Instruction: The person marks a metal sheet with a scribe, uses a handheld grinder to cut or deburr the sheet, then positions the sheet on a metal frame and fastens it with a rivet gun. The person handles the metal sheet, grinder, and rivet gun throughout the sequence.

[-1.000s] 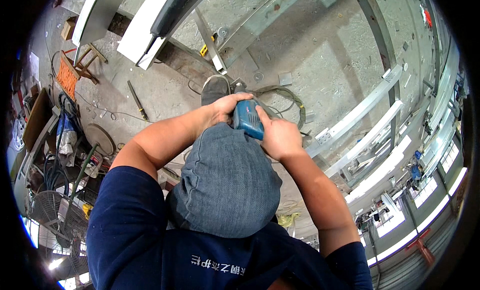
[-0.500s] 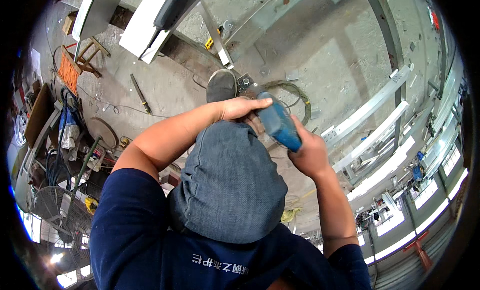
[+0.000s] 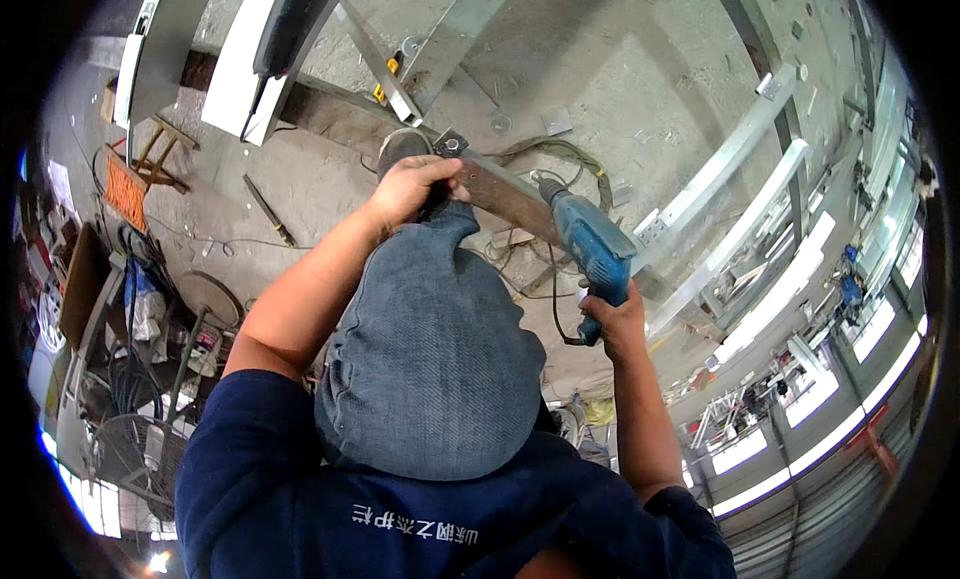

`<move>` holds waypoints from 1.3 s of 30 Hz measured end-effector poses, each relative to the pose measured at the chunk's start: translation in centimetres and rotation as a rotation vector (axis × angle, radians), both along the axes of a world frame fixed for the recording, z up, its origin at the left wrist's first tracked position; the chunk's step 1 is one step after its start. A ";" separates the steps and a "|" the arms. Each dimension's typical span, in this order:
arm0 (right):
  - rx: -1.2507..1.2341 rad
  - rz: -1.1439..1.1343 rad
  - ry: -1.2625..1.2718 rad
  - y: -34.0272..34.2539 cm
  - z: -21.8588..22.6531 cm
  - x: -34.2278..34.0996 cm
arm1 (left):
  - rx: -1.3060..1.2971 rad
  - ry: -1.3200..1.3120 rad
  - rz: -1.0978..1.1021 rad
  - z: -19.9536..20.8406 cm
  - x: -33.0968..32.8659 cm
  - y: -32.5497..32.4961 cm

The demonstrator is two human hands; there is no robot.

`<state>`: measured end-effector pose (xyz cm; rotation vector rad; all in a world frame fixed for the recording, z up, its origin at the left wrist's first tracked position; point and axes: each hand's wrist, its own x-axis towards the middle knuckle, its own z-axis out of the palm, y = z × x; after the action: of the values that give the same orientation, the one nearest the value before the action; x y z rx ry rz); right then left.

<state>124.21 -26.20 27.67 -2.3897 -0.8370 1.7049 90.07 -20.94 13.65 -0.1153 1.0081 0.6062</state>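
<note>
A blue power drill (image 3: 592, 241) is gripped by its handle in my right hand (image 3: 618, 319), its chuck pointing up and left, away from the metal bar (image 3: 510, 201). A black cord hangs from the drill's handle end. My left hand (image 3: 412, 187) is closed near the bar's far end, fingers pinched together; whatever is between them is too small to make out. Just beyond these fingers lies a small metal plate (image 3: 452, 142) with a round hole or nut in it. My denim-covered leg (image 3: 430, 349) fills the middle, hiding part of the bar, and my shoe (image 3: 398, 144) shows past the left hand.
A black tool with a cord (image 3: 285, 34) rests on a white panel at upper left. Beyond the bar lies a coiled hose (image 3: 590, 169). Silver rails (image 3: 715, 179) stand at right. A stool with orange webbing (image 3: 125, 194) and a fan (image 3: 135, 459) are at left.
The drill has moved right and toward me, away from the plate. My left hand has come off the drill and moved left, its fingers now pinched. The whole view has shifted slightly.
</note>
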 end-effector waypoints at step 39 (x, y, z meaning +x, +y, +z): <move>0.278 -0.825 0.444 -19.5 4.2 6.4 | 0.029 1.198 -0.565 20.7 -22.0 -35.7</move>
<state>130.62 -45.66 31.90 -1.6874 0.0074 1.5141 68.07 -56.67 34.32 0.6182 2.0795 0.1087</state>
